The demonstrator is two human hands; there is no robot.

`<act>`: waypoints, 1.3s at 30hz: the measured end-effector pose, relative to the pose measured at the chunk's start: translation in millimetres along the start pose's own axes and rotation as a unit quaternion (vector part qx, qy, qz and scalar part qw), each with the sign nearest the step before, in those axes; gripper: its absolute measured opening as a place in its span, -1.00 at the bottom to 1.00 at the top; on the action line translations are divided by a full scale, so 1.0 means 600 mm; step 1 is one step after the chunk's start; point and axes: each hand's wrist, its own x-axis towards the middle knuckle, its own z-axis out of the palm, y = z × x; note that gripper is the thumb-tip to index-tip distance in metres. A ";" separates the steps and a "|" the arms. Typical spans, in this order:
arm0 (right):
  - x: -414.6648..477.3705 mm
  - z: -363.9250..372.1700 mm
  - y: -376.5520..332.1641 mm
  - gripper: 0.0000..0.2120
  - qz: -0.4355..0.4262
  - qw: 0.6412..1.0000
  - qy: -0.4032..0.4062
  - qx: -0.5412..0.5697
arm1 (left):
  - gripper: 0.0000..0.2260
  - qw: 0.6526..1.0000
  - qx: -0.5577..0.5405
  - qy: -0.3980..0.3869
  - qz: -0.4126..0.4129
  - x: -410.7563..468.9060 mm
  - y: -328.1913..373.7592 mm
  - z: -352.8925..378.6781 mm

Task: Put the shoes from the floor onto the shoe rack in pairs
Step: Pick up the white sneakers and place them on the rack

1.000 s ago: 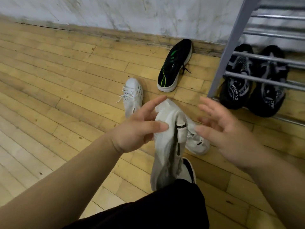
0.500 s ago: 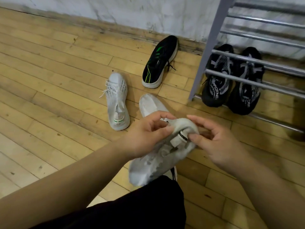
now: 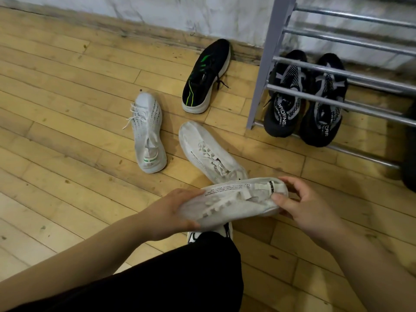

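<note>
Since half a second ago the held white shoe [image 3: 234,200] has swung from a downward slant to nearly level across the lower middle of the frame, and the left hand [image 3: 171,212] has slid from its heel end toward the toe end.

That hand now cups the shoe's left end from below, fingers curled around it. The right hand [image 3: 301,206] pinches the heel end at the right, thumb on top beside the pull tab, fingers behind. The shoe hangs above the person's black-clad knee [image 3: 202,266], clear of the floor [image 3: 67,154].

Its matching white shoe [image 3: 209,154] lies on the floor just above the hands, toe toward the upper left. A white knit shoe [image 3: 147,134] lies left of it, apart, and a black shoe with green stripes [image 3: 206,77] lies near the wall at upper centre. The left half of the floor is bare boards.

At the upper right stands the shoe rack [image 3: 267,70]; a black patterned pair [image 3: 306,97] sits on its lowest bars, just right of the grey post.
</note>
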 end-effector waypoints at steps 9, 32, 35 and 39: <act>-0.015 -0.015 -0.052 0.05 -0.078 0.963 -0.043 -0.253 | -0.22 0.997 0.024 0.075 0.019 -0.007 0.012 0.005; -0.010 -0.054 0.120 -0.06 -0.035 0.919 0.175 -0.351 | -0.27 0.940 0.326 0.072 0.064 0.147 0.153 0.019; -0.007 -0.050 0.121 -0.05 -0.045 0.927 0.153 -0.339 | -0.31 0.949 0.298 0.076 0.071 0.149 0.154 0.021; -0.028 -0.033 0.117 0.02 -0.038 0.948 0.106 -0.297 | -0.28 0.952 0.279 0.039 0.120 0.138 0.133 0.013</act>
